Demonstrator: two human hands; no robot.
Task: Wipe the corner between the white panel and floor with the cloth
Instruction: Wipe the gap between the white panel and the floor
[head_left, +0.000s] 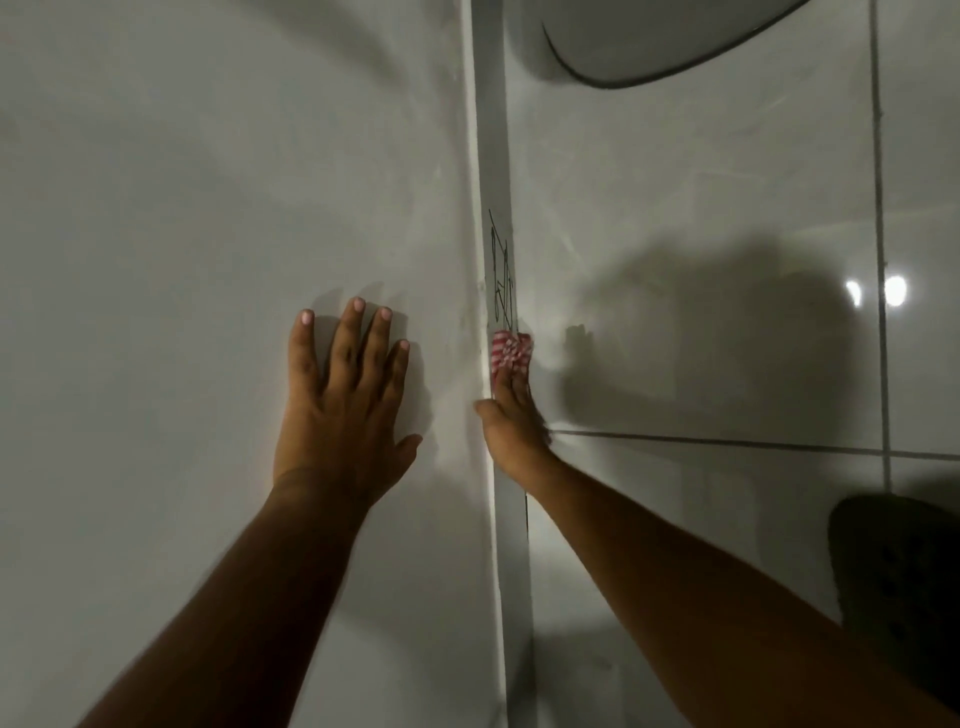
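I see my left hand (345, 395) spread flat against the white panel (208, 208), fingers wide and fanned toward the far side, palm pressed to the surface and gripping nothing. The panel fills the left half of the view, and its edge runs near to far down the middle as a pale strip (493, 156), with a scribbled black mark (503, 275) on the strip just beyond the cloth. My right hand (511, 415) lies along that strip, edge-on, in the corner where the panel meets the floor (701, 208). Its fingers reach forward with the red-and-white striped cloth (510, 353) bunched over their tips, so the cloth sits right in the corner, touching the strip and just below the scribble. The thumb rests against the panel's edge. The fingers are close together and pressing the cloth rather than closing around it; how far they curl under the fabric I cannot tell. The floor to the right is glossy grey tile with dark grout lines (878, 208), and two bright light reflections (883, 291) shine on it at the right. At the far right a curved white object with a dark rim (649, 78) sits on the tiles. A dark sandal (904, 587) shows at the near right edge.
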